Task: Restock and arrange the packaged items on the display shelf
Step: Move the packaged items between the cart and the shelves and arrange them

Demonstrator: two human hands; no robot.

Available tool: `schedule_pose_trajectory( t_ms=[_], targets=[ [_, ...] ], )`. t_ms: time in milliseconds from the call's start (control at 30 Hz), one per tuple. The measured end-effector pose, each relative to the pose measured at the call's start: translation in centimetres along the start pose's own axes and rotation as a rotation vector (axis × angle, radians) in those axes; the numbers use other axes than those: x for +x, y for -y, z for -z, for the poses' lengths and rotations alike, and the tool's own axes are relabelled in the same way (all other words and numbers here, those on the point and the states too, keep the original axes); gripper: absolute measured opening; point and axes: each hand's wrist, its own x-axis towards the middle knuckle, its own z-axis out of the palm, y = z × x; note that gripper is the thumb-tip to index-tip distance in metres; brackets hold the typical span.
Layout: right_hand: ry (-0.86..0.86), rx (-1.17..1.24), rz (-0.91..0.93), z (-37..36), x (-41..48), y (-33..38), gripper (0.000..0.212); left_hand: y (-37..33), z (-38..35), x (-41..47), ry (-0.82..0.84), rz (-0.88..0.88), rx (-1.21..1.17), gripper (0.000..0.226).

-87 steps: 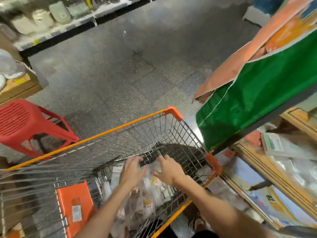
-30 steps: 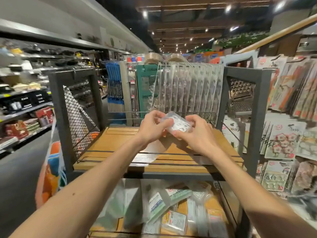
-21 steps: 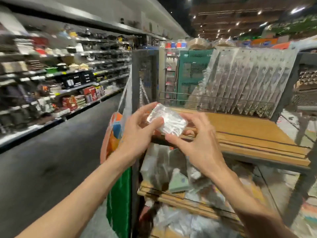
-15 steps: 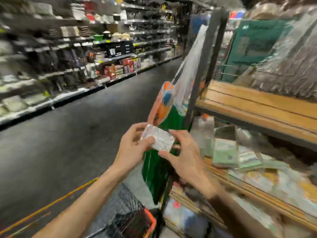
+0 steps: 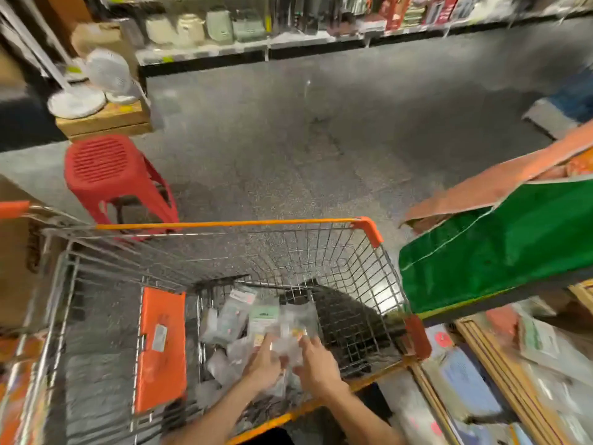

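Both hands reach down into a wire shopping cart (image 5: 369, 229) with orange trim. My left hand (image 5: 264, 364) and my right hand (image 5: 316, 364) sit close together on a small clear plastic packet (image 5: 287, 346) above a heap of clear packaged items (image 5: 244, 319) in the cart's basket. The frame is blurred, so the fingers' grip on the packet is hard to read. The wooden display shelf (image 5: 500, 374), stocked with packets, lies at the lower right.
A green and orange bag (image 5: 497, 252) hangs off the shelf at right. A red plastic stool (image 5: 106, 175) stands beyond the cart. White fans (image 5: 96, 81) sit on a wooden crate at left. Grey aisle floor and a far goods shelf (image 5: 256, 43) stretch ahead.
I have turned from the display shelf down to the cart. Both hands, which held the clear packet up by the shelf, are now lowered into the cart's basket.
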Motion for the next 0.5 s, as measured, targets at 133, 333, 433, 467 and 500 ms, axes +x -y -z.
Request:
schedule_pose_trajectory(
  t_ms=[133, 333, 433, 467, 500],
  targets=[
    [0.269, 0.087, -0.087, -1.8, 1.9, 1.9, 0.065, 2.7, 0.9, 0.9, 0.187, 0.107, 0.073, 0.066],
    [0.444, 0.219, -0.092, -2.9, 3.7, 3.9, 0.070, 5.7, 3.2, 1.3, 0.167, 0.107, 0.151, 0.047],
    [0.334, 0.326, -0.127, -1.8, 3.4, 4.6, 0.066, 5.1, 5.1, 1.0, 0.097, 0.119, 0.136, 0.037],
    [0.283, 0.358, -0.127, -0.8, 3.1, 4.6, 0.066, 4.1, 5.8, 0.9, 0.062, 0.111, 0.139, 0.037],
    [0.238, 0.380, -0.122, 0.1, 2.8, 4.8, 0.067, 3.4, 6.4, 0.9, 0.032, 0.101, 0.126, 0.039]
  ],
)
